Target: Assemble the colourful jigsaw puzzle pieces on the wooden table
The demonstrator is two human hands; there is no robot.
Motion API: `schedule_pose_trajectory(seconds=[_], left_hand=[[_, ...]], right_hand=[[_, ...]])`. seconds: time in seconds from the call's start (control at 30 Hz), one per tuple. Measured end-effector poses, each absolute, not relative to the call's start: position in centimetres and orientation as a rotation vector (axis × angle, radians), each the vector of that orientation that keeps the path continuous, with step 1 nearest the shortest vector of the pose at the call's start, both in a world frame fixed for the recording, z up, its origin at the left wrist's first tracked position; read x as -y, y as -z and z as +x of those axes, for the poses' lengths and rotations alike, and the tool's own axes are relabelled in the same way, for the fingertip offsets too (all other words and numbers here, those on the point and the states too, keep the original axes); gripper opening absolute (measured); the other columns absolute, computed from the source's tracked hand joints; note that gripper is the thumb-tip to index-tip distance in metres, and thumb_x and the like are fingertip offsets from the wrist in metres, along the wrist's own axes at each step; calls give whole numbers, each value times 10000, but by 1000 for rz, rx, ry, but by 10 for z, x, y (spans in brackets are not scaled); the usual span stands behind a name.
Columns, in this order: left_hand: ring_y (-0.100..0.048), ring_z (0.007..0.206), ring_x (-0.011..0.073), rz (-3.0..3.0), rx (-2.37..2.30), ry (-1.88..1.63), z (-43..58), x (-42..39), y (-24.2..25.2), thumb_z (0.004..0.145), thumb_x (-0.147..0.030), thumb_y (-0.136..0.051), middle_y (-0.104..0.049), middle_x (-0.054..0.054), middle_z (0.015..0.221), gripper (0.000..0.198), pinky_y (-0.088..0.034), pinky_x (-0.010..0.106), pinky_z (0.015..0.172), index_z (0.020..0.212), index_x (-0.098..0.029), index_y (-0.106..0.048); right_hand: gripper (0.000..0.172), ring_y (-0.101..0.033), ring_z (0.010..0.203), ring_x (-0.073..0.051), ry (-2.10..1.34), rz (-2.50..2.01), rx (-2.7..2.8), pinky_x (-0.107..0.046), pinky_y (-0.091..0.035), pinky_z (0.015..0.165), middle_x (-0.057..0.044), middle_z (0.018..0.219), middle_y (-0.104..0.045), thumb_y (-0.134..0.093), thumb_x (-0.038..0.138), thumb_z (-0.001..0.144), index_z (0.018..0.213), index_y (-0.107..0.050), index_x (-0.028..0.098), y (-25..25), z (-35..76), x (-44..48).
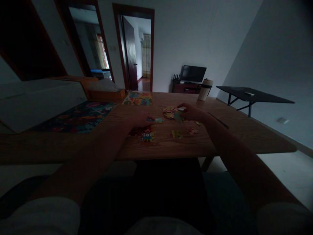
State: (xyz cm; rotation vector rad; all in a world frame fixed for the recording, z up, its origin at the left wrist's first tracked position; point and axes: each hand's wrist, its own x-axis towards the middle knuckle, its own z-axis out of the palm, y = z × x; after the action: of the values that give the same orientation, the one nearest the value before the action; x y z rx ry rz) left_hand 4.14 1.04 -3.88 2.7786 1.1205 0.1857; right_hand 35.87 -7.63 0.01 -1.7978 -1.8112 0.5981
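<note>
My left hand (141,119) is low over the table, its fingertips closed at the left end of a pale blue jigsaw puzzle piece (158,120). With bent fingers, my right hand (192,112) grips a pale green jigsaw puzzle piece (178,117) at its right edge. Just behind that piece lies a pile of loose puzzle pieces (168,112). Under and in front of my left hand is a joined, colourful puzzle section (147,136). A yellow-green puzzle section (177,134) and a pink one (192,131) lie nearer me. The dim light blurs the finger details.
On the wooden table (254,140) are a dark patterned sheet (80,116), a bright printed sheet (138,98), a tissue box (107,94), a beige flask (204,90) and a thin dark stick (218,120). A black folding table (259,94) stands to the right.
</note>
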Motion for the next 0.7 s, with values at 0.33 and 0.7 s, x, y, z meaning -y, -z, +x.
schedule_pose_trajectory(seconds=[0.33, 0.7], left_hand=[[-656, 1230, 289, 2811, -1089, -147, 43, -3, 34, 989, -513, -541, -723, 129, 1365, 524, -452, 385, 1114, 1370, -221, -750], [-284, 1613, 312, 2870, -896, -23, 67, 26, 26, 1035, -668, -373, -252, 85, 1786, 800, -189, 481, 1309, 1709, -239, -327]], right_hand=[[300, -729, 818, -191, -254, -1780, 2019, -254, -528, 752, -102, 1041, -814, -660, 210, 969, 1243, -777, 173, 40, 302, 48], [300, -740, 976, -239, -61, -1759, 2279, -310, -526, 902, -106, 1149, -812, -595, 278, 1010, 1207, -811, 208, 38, 305, 52]])
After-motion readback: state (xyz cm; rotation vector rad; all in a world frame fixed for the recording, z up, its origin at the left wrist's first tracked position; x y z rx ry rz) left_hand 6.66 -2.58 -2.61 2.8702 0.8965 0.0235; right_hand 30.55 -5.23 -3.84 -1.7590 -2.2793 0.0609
